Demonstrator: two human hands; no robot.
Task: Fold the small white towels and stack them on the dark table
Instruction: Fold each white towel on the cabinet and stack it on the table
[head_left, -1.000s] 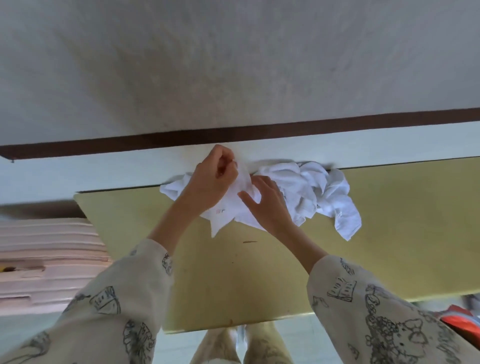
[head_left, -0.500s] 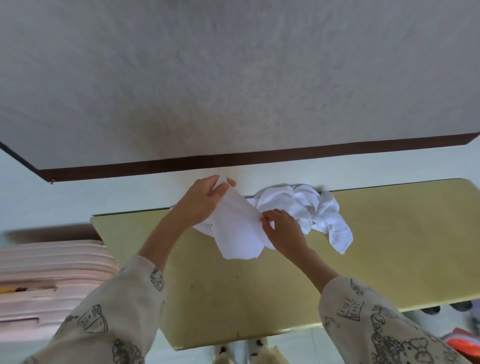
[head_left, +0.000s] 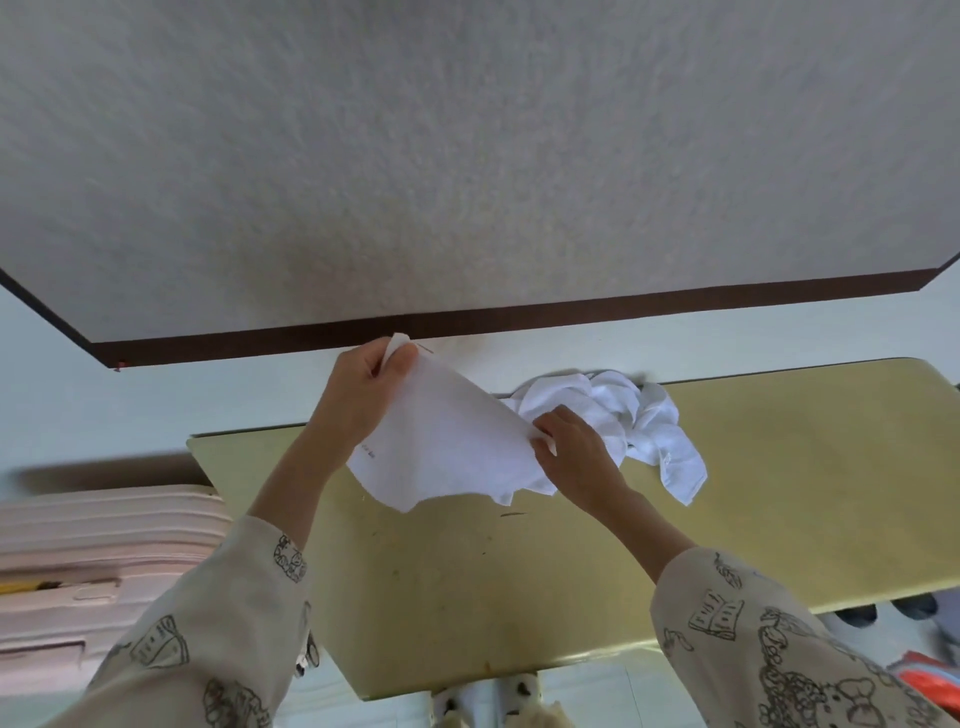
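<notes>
Hands, left (head_left: 363, 400) and right (head_left: 576, 447), pinch opposite corners of a soft white towel (head_left: 452, 447) over the smooth yellowish table (head_left: 779, 467).

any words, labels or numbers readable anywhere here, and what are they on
None can be read.
Small dark mark near the lower left edge of the held towel, by the left hand: likely print or a tag, too small and blurred to read.
Sleeve past the right hand: line drawings only, such as an open book and a cartoon figure; no legible letters.
Pink case at the left: no text visible.
</notes>
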